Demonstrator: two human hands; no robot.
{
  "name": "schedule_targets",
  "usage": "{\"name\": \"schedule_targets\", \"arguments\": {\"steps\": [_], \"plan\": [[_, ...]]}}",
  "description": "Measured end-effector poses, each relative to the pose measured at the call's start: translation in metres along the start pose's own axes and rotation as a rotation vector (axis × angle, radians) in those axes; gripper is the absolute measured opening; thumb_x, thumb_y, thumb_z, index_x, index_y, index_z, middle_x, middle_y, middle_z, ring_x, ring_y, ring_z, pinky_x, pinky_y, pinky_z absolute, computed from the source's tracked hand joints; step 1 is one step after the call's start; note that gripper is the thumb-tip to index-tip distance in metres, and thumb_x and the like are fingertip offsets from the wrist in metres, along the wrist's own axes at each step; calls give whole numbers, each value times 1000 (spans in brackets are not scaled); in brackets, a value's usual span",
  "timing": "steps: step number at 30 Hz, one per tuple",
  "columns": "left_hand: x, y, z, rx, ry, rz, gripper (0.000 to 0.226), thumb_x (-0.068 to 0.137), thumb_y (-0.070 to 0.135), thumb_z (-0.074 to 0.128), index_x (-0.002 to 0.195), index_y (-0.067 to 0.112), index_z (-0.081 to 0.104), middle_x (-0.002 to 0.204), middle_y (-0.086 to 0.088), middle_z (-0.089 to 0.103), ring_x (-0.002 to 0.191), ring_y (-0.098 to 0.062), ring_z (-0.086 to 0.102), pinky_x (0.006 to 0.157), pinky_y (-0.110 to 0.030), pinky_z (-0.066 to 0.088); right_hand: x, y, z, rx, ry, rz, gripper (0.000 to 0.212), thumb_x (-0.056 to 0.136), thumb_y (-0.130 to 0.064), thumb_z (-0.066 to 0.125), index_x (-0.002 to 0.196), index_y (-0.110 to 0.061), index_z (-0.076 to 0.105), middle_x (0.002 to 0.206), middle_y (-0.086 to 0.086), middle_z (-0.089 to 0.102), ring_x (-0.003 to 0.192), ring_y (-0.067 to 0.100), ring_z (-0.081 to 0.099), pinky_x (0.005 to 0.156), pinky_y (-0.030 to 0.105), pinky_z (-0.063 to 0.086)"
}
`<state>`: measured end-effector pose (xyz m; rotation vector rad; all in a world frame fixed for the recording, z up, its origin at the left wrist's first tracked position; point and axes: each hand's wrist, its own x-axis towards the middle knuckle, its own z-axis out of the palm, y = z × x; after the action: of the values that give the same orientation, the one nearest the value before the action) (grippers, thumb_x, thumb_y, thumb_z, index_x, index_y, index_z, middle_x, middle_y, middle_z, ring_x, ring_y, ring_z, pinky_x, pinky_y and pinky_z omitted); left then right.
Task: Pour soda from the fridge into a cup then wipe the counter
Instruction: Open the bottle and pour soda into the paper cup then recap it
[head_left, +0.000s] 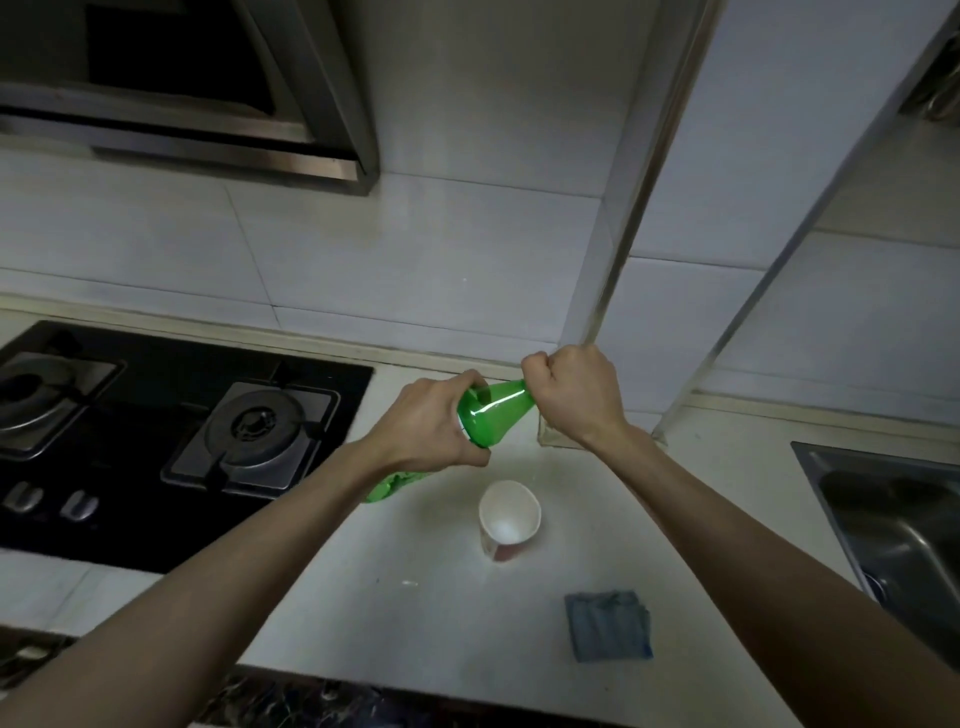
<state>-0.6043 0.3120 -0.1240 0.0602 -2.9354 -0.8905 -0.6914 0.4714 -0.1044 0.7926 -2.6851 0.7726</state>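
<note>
Left hand (426, 421) is gripping a tilted green soda bottle (493, 413) while right hand (571, 395) is clenching its top, above a white cup (509, 517).

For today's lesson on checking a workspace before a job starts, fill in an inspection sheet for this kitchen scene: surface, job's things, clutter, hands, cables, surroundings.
surface: white counter, no puddle visible.
job's things: green bottle held tilted above the counter; white cup upright, looks empty; blue cloth folded near the front edge.
clutter: one small pale speck in front of the cup.
hands: left hand grips the bottle's body; right hand is curled round its neck end, cap hidden.
cables: nothing seen.
surroundings: gas hob at left, hood above it, sink at right, tiled wall behind.
</note>
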Motion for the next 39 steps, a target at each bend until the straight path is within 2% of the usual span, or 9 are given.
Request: {"name": "schedule_targets", "arguments": {"steps": [4,8,11,15,20,25,29,34,39], "plan": [[-1,-6,-9,-274,-191,-21,44,58,20,86,91,29,59,76,8,63,70,-10,58,68,-32,51,-4,-2,6,15,118,-178,54,82,-29,32,36,-1,39,31,7,32,36,25,34,48,25,22],[-4,-12,-18,-470,-499,-35,49,66,6,85,107,18,62,91,0,69,84,-11,66,79,-34,55,-8,-1,0,-18,270,-544,45,81,-19,43,37,-10,42,33,3,37,29,22,34,45,21,19],[-4,-11,-21,-511,-699,-53,49,70,1,82,113,11,61,95,-5,71,89,-19,69,84,-42,57,-3,8,-8,-65,213,-720,40,82,-18,43,42,-11,47,39,2,42,34,19,34,47,22,18],[-1,-1,-1,-363,-396,-140,44,66,24,86,102,22,60,90,-1,68,81,-17,66,75,-35,55,1,5,-12,-369,-134,-300,45,88,-34,20,64,-10,50,54,4,44,58,28,47,52,28,27],[9,6,26,-38,-119,-56,59,61,33,82,112,23,53,90,-3,66,79,-24,61,69,-36,53,15,10,-11,-217,-460,258,32,95,-37,34,85,-14,53,83,6,47,82,26,47,73,33,36],[13,-4,14,-272,-280,-91,52,61,31,87,103,29,57,91,2,67,81,-17,63,72,-34,53,10,7,-9,-175,-276,111,41,93,-30,34,57,-12,43,59,4,46,62,25,48,60,31,34],[6,-7,10,-415,-351,-29,45,64,22,88,99,25,60,91,2,67,82,-12,64,76,-35,54,-4,11,-9,-286,-10,-313,50,88,-29,28,42,-12,34,39,4,40,37,26,40,45,23,15],[0,0,6,-488,-485,8,46,66,16,87,103,19,60,92,-1,66,82,-9,63,76,-33,55,-7,22,-17,-101,239,-718,41,86,-17,44,46,-12,48,43,3,44,37,20,37,46,23,19],[-7,13,28,-211,-48,-71,55,65,31,83,111,24,54,81,6,62,70,-13,57,63,-28,46,3,5,-25,-410,-150,-123,45,96,-35,32,57,-14,42,63,7,47,67,30,53,61,32,37]]}}
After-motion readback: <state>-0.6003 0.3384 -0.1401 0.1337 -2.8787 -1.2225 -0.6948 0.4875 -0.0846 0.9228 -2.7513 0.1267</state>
